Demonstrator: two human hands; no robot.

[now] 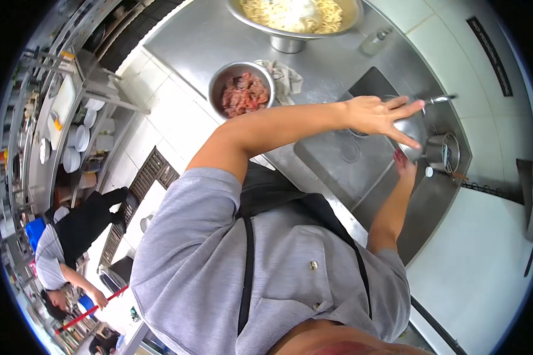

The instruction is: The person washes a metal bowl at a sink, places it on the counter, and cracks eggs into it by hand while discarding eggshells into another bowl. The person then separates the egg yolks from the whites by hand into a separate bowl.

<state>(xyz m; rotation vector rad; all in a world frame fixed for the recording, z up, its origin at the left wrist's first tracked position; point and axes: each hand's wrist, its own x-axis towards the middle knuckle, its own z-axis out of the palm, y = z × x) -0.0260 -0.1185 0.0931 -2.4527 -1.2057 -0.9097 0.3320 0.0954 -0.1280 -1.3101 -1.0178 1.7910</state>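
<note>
Left fingers: those of the left hand (370, 115) are held straight and fanned wide apart, with gaps showing between them; they are stretched across the metal bowl (418, 131), and whether its surface is touched by each tip cannot be told.
Right fingers: those of the right hand (405, 164) are set against the near edge of the metal bowl; they are partly hidden, and whether the edge is pinched or only propped cannot be told.
Metal bowl: it is held tilted at the far right of the sink (320, 160), between the faucet (443, 99) and the steel pot (450, 155).
Arms: the left one is extended across the front of the body; the right one is bent upward from below.
Beside the pot: a small white cap (429, 171) is seen.
Counter: a bowl of raw meat (244, 94) is placed near the sink, with a crumpled cloth (287, 80) just beside it.
Far side: a wide pan (234, 10) is raised on a metal base (288, 45); it is filled with noodles (330, 18), partly covered by something white.
Bottle: a clear one (375, 44) is stood near the wall.
Lower left: a red stick (92, 310) is held by another person (50, 254), well apart from the sink.
Shelves: white bowls (80, 139) are stacked there.
</note>
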